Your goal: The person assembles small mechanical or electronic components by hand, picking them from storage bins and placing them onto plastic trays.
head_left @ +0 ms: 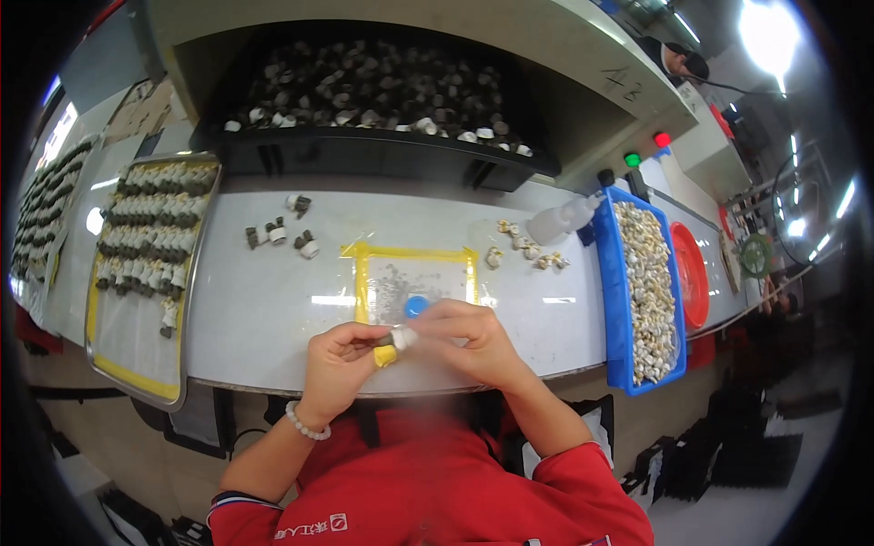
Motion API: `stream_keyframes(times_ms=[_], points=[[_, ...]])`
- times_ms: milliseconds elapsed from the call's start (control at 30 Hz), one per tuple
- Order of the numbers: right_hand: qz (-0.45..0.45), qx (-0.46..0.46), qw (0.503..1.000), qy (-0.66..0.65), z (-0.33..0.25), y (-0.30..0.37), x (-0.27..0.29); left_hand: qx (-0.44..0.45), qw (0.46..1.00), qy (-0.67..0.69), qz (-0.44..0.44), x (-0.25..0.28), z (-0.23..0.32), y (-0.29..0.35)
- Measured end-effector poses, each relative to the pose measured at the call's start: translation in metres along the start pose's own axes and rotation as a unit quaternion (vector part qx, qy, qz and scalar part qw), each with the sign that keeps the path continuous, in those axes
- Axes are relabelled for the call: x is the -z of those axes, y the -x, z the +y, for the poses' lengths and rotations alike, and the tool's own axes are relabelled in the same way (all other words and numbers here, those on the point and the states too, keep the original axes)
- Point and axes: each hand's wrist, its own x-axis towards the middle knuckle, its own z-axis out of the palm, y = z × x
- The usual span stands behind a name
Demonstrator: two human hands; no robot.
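A small grey-and-white part [397, 338] sits pinched between both hands just in front of the yellow-taped square [414, 284] on the white bench [264, 309]. The left hand [339, 366] grips its dark end with clenched fingers, a yellow piece [385, 356] under them; the right hand [472, 341] grasps its white end. A blue cap [416, 306] lies on the square. Left of the square stands a metal tray [137, 364] of finished parts; right of it a blue bin [608, 300] of pale pieces; beyond it, a black bin [364, 150].
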Motion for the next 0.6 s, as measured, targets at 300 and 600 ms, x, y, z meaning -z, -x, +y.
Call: stream_keyframes(times_ms=[300, 600], points=[[0.083, -0.011, 0.995, 0.050, 0.009, 0.018, 0.028, 0.074, 0.991, 0.110, -0.020, 0.011, 0.014, 0.000], [0.273, -0.045, 0.883, 0.379, 0.052, 0.022, 0.113, 0.113, 0.837, 0.524, -0.111, 0.026, 0.005, 0.011]])
